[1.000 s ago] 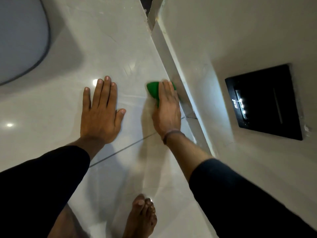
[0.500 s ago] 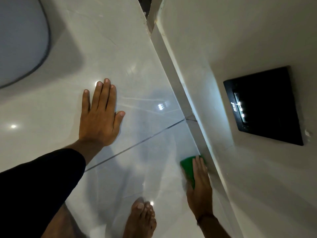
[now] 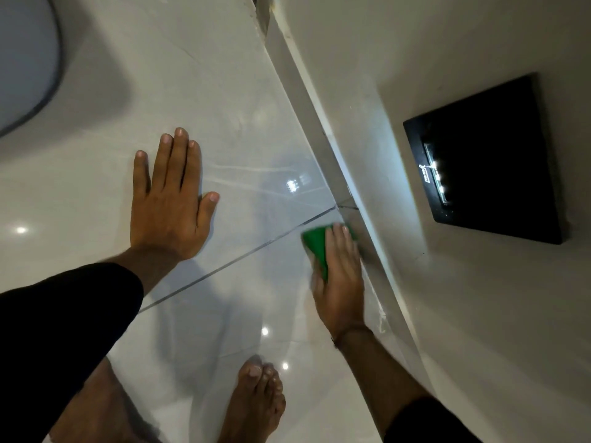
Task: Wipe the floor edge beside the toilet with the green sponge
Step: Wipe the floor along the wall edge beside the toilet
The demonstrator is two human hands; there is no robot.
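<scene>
- Against the pale skirting, the right hand [image 3: 340, 279] presses flat on a soft green sponge [image 3: 315, 246].
- Left hand [image 3: 169, 199] lies spread, fingers apart, on glossy tile floor [image 3: 224, 97].

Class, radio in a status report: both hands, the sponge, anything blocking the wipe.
Left hand flat on floor, empty. Right hand pressing green sponge against floor edge. Nothing in the way.

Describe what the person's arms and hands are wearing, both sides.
Both arms wear black long sleeves. The left sleeve reaches almost to the wrist; the right sleeve is pushed up, leaving the forearm bare. The right wrist carries a thin dark band. The left hand and right hand are bare: no gloves, and no rings that show.
</scene>
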